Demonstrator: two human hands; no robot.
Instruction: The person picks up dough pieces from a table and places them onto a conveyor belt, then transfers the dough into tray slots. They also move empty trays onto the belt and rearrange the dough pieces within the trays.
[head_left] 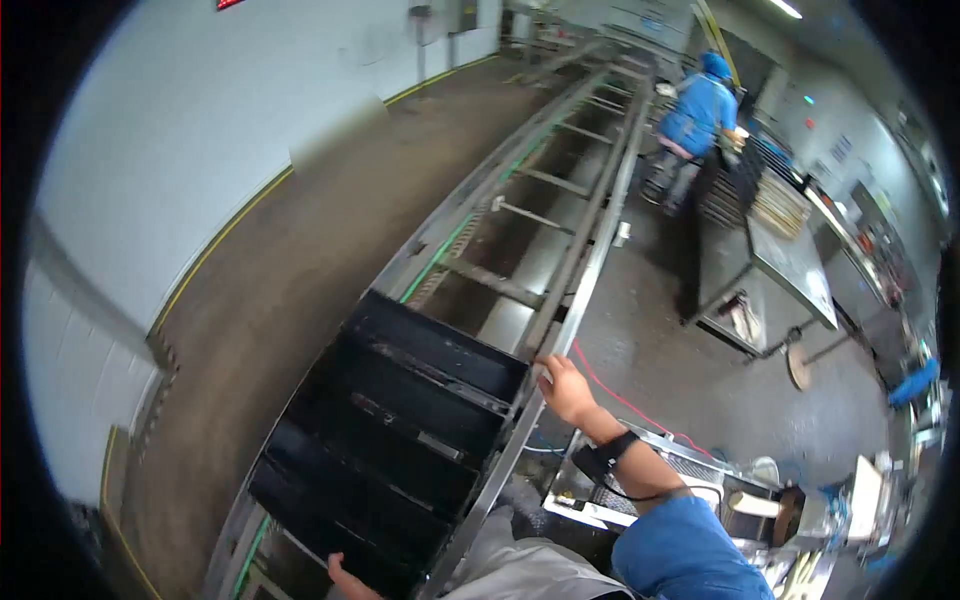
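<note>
- Grip of the right hand (568, 390): fingers bent, fingertips at the side rail (590, 282) of the conveyor frame (495, 283); whether they close around the metal or merely rest on it cannot be told. A black wristband (604, 456) marks this arm.
- Grip of the left hand (350, 580): at seven o'clock, cut by the lower margin; only a digit shows clearly, so its opening cannot be told.
- Black trays (385, 440): laid side by side on the conveyor frame, at seven o'clock from the centre of the view. Their row runs from seven to one o'clock; each tray's long axis lies crosswise, ten to four.
- Spatial relation: from the right hand, the row's middle lies between eight and nine o'clock; from the left, near twelve. The right hand is just beside the farthest tray's corner; the left is nearer the closest tray, contact unclear.
- Surroundings: co-worker in blue (700, 115) at two o'clock; metal bench (800, 265) at three.
</note>
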